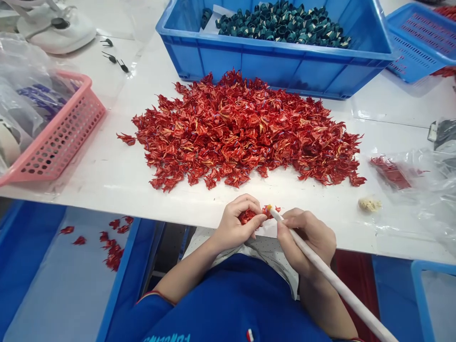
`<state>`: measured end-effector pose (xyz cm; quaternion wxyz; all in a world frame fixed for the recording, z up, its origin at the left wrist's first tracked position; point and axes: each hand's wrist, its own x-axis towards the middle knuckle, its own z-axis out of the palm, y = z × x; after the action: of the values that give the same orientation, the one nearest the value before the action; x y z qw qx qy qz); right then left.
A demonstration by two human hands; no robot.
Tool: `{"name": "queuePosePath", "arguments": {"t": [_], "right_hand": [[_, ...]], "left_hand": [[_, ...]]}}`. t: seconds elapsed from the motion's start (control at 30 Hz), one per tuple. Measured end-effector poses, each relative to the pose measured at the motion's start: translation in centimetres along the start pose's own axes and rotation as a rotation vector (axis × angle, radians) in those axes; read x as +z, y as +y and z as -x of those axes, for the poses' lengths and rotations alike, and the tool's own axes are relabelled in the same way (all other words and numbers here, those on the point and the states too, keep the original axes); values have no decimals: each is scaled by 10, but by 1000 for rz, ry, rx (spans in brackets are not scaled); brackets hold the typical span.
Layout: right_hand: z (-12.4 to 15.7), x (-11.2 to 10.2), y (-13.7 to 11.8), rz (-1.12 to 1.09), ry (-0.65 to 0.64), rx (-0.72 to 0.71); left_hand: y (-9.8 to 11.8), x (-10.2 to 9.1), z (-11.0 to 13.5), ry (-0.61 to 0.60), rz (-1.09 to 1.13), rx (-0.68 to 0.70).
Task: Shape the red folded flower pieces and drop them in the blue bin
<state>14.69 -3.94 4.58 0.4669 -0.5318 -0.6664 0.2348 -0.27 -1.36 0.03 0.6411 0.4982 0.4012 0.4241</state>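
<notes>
My left hand [242, 219] is closed around several small red petal-like pieces [247, 216], close to the table's front edge. One red piece [271, 212] pokes out past the thumb and fingertips. My right hand [308, 235] grips a long white tube-like tool [317, 261] near its front end. The tool's yellow-orange tip [270, 207] meets the protruding red piece, or lies right beside it; I cannot tell which. Just beyond both hands spreads a big heap of similar red pieces [249, 133].
A blue crate [256, 59] of dark green pieces stands behind the heap. At left are a pink basket [67, 128] and a lower blue bin [64, 285] with red pieces. Rightward lie a beige lump [369, 204], plastic bags [427, 190] and a blue basket [409, 47].
</notes>
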Motion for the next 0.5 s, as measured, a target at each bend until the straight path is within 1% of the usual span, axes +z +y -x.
{"name": "queuePosePath", "arguments": {"t": [0.1,0.2,0.23,0.33,0.37,0.4,0.5], "right_hand": [[0,1,1,23,-62,7],[-1,0,0,19,-28,45],[-2,-1,-1,15,-38,54],[-2,-4,-5,-17,-142,77],[-1,-5,-6,-41,-151,93],[1,-6,-6,-71,-131,111],[7,-9,-4,-142,-10,157]], "left_hand": [[0,0,0,-1,-27,5],[-1,0,1,-2,-25,11],[0,0,1,0,-25,12],[1,0,0,6,-19,21],[1,-1,0,6,-12,21],[1,-1,-1,5,-1,18],[2,-2,-2,3,27,-2]]}}
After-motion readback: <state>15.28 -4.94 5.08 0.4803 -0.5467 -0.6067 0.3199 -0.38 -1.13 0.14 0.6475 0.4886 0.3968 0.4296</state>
